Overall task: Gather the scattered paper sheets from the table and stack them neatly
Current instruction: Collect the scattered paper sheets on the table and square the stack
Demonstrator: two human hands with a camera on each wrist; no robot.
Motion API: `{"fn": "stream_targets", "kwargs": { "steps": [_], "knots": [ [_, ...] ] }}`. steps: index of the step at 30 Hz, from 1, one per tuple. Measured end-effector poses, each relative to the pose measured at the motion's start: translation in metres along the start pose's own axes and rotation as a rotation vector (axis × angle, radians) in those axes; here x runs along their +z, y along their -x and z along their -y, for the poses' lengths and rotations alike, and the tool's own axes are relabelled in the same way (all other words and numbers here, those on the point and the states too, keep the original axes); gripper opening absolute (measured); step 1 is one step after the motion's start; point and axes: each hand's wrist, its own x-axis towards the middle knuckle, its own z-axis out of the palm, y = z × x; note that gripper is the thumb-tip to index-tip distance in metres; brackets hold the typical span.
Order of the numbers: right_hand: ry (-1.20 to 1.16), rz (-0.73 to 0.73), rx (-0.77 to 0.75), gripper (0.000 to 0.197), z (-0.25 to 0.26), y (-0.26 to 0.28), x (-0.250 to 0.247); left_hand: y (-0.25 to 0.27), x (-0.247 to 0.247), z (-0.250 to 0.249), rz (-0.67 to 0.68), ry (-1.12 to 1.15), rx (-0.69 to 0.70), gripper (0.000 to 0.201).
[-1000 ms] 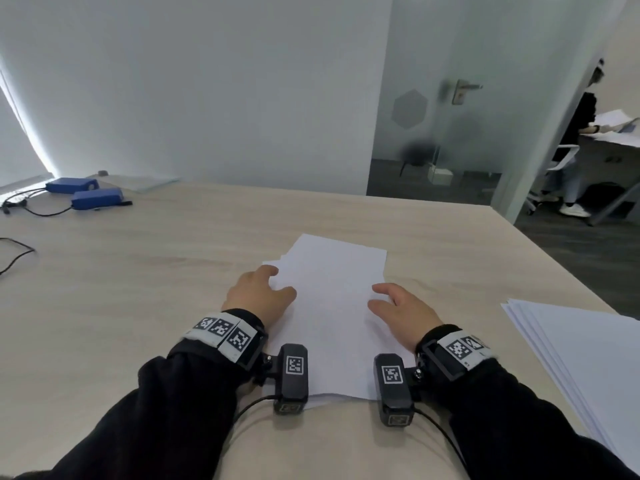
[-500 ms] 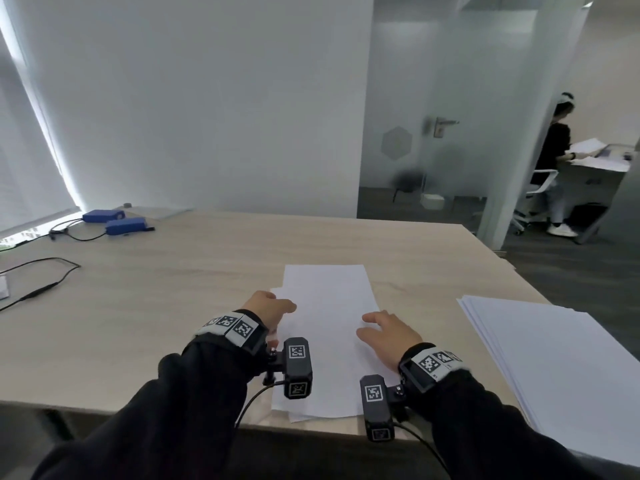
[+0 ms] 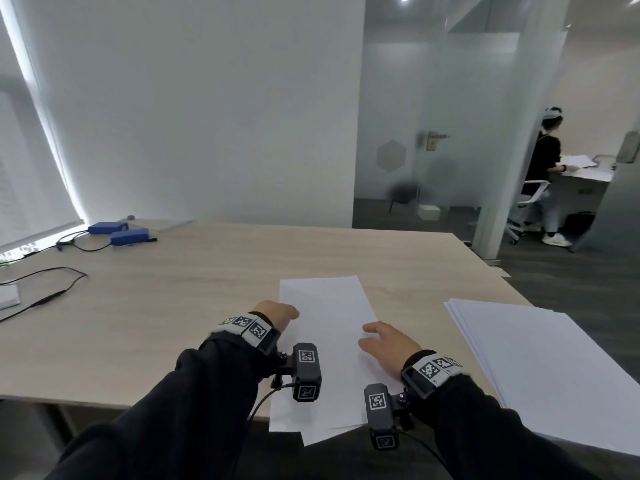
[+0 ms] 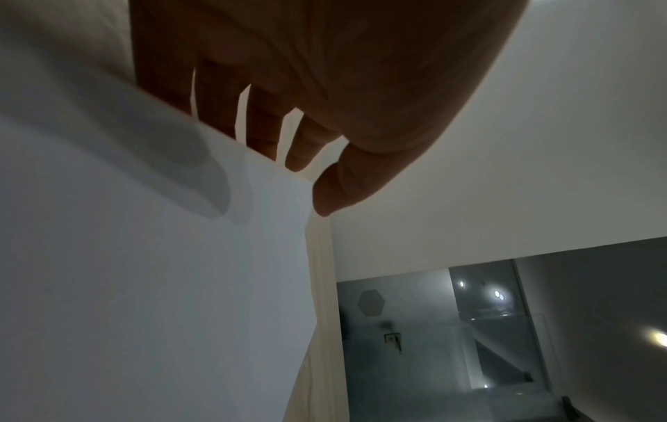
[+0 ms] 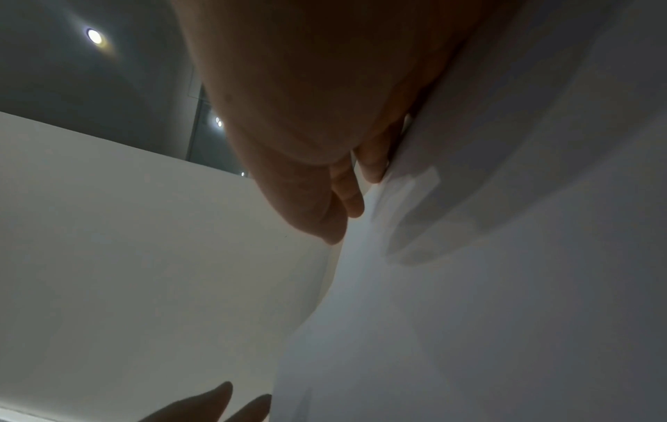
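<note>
The left hand (image 3: 275, 315) lies on the left long edge of the sheets (image 3: 325, 344), fingers (image 4: 265, 128) slightly spread and nearly straight, tips at the paper's edge, pinching nothing. The right hand (image 3: 388, 344) rests flat on the sheets' right side, fingers relaxed and pressing down; whether any finger curls under the edge cannot be told.

The sheets lie between the hands on the table (image 3: 180, 299), and their near ends hang over the table's front edge. There the lower sheet sticks out askew from the one above, so the pile is not yet square.

Risks, as a judgement: with so much paper off the table, a pull toward the body could tip the sheets to the floor. Uneven pressure from the two hands could fan them further, or buckle the top sheet.

Right of the sheets, well apart, lies a bigger stack (image 3: 540, 368), fanned along its left side. No container shows in any view.
</note>
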Motion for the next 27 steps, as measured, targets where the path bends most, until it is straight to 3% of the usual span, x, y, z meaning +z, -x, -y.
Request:
{"fn": "stream_targets", "kwargs": {
  "steps": [6, 19, 24, 27],
  "knots": [
    [-0.012, -0.002, -0.002, 0.054, -0.004, 0.001, 0.001, 0.003, -0.003, -0.002, -0.016, -0.15, -0.021, 0.048],
    [0.015, -0.008, -0.002, 0.055, -0.007, -0.001, 0.003, 0.01, 0.007, -0.012, 0.015, -0.194, 0.033, 0.039],
    [-0.026, -0.021, -0.007, 0.053, -0.009, 0.001, 0.003, 0.008, 0.011, -0.014, -0.007, -0.06, -0.01, 0.061],
    [-0.095, -0.026, 0.002, 0.059, -0.006, 0.002, 0.002, 0.011, 0.011, -0.013, -0.008, -0.039, -0.024, 0.051]
  ]
}}
